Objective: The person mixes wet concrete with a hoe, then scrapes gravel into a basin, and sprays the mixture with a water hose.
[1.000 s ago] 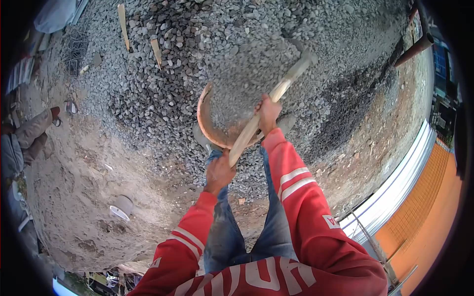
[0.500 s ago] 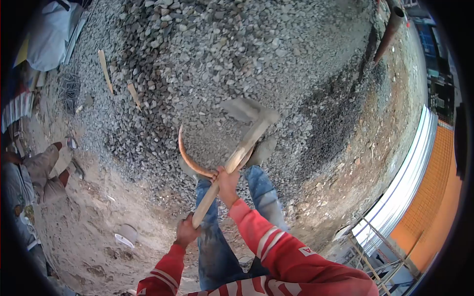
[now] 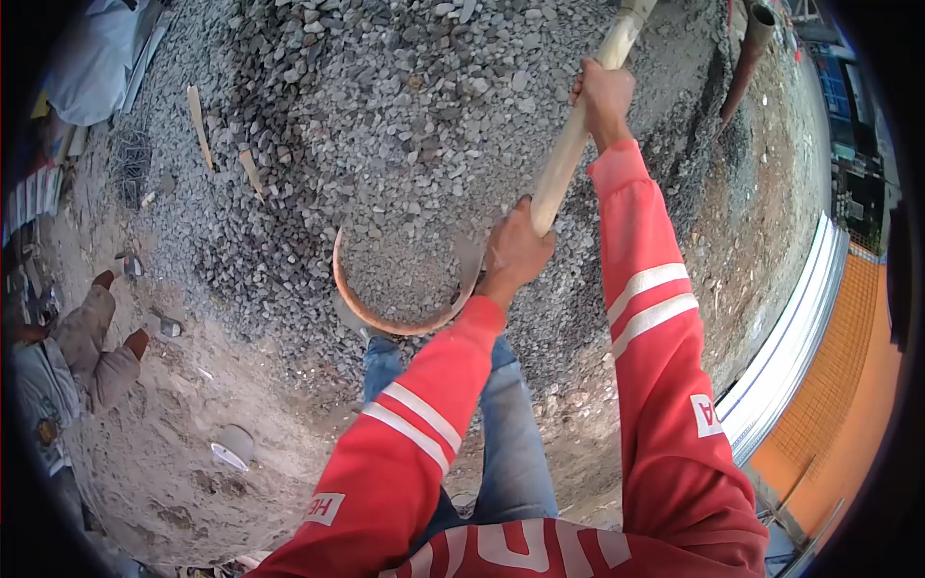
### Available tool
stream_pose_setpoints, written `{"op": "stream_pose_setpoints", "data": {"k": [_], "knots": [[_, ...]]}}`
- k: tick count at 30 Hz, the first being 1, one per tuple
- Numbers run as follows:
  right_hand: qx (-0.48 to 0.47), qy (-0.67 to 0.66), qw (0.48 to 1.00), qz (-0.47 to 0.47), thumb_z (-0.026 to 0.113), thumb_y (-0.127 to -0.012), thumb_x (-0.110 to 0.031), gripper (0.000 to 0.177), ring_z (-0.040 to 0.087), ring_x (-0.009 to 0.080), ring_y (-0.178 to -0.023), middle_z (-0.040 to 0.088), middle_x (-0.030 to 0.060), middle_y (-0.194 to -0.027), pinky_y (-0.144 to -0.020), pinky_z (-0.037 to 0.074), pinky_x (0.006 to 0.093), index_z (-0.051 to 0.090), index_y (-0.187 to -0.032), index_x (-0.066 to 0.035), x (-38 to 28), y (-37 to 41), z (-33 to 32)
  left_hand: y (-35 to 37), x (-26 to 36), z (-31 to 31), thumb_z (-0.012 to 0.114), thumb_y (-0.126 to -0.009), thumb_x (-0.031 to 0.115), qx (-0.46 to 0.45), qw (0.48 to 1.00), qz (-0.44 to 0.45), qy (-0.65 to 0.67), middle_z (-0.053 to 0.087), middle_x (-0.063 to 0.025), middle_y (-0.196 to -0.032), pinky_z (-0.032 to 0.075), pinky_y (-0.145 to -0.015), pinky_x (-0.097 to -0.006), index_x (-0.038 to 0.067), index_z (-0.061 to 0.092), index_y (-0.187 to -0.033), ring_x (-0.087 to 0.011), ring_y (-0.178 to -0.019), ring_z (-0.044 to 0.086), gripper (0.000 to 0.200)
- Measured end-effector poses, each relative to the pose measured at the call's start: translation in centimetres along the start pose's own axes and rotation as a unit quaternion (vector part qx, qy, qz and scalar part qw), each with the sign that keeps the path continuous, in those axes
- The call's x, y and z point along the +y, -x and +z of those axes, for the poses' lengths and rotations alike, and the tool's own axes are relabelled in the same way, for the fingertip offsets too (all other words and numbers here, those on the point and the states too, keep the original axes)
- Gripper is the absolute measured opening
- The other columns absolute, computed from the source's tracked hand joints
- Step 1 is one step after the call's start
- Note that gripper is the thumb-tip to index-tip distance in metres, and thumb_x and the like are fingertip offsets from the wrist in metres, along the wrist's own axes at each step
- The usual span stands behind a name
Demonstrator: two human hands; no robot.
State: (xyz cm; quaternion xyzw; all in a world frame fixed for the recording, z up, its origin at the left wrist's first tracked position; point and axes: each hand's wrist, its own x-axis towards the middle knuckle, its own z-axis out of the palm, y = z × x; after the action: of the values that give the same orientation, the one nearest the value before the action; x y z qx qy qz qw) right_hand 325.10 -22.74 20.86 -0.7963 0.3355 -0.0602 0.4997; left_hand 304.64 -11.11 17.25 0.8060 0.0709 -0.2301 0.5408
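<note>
Change since earlier frame: wooden handle (image 3: 568,154) is now swinging up and away from the body, both arms are stretching out, and the tool's head, seen before over the pan, is passing out of view at the top edge.
Right hand (image 3: 602,91): is gripping the handle high up, fingers wrapped fully round it, arm reaching forward over the gravel heap (image 3: 385,96).
Left hand (image 3: 515,252): is clamping the lower end of the same handle, fist shut round it, sitting just beside the right side of the pan.
Handle position: is running tilted from the left hand up and right through the right hand to the frame's top; the two hands are sitting well apart along it.
Pan (image 3: 349,301): round, orange-rimmed, is lying at the foot of the heap just ahead of the person's legs, holding gravel inside.
Surroundings: two wooden sticks (image 3: 198,120) are lying on the gravel at upper left; a brown pipe (image 3: 747,48) is lying at upper right.
Other person: a leg (image 3: 96,342) is showing at the left edge, well apart from the pan.
</note>
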Motion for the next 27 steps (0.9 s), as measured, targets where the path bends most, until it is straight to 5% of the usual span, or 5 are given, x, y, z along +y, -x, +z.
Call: {"op": "stream_pose_setpoints", "data": {"k": [3, 12, 27], "knots": [[0.036, -0.047, 0.998, 0.038, 0.065, -0.078, -0.008, 0.019, 0.056, 0.018, -0.044, 0.056, 0.0096, -0.058, -0.038, 0.047, 0.032, 0.053, -0.08, 0.007, 4.4, 2.2, 0.9, 2.4, -2.8, -1.1, 0.068, -0.071, 0.018, -0.015, 0.998, -0.059, -0.034, 0.065, -0.0249, -0.09, 0.051, -0.077, -0.0484, 0.0, 0.056, -0.105, -0.0432, -0.086, 0.063, 0.04], [0.039, -0.111, 0.985, 0.124, 0.061, -0.081, -0.004, 0.015, 0.051, 0.0179, -0.04, 0.052, 0.008, -0.057, -0.034, 0.043, 0.0309, 0.049, -0.085, 0.004, 12.9, 11.3, 3.7, 8.6, -11.8, -5.6, 0.068, -0.072, 0.017, -0.081, 0.989, -0.037, -0.117, 0.065, -0.0248, -0.089, 0.05, -0.078, -0.049, 0.0, 0.053, -0.107, -0.0425, -0.085, 0.063, 0.042], [0.035, -0.231, 0.927, 0.293, 0.056, -0.084, -0.008, 0.012, 0.048, 0.0161, -0.042, 0.049, 0.0062, -0.059, -0.037, 0.043, 0.0307, 0.046, -0.085, -0.001, 24.5, 31.8, 6.7, 22.9, -23.0, -14.2, 0.066, -0.074, 0.017, -0.185, 0.939, -0.125, -0.263, 0.066, -0.0215, -0.079, 0.051, -0.071, -0.0497, 0.006, 0.044, -0.12, -0.0406, -0.075, 0.064, 0.052]]}}
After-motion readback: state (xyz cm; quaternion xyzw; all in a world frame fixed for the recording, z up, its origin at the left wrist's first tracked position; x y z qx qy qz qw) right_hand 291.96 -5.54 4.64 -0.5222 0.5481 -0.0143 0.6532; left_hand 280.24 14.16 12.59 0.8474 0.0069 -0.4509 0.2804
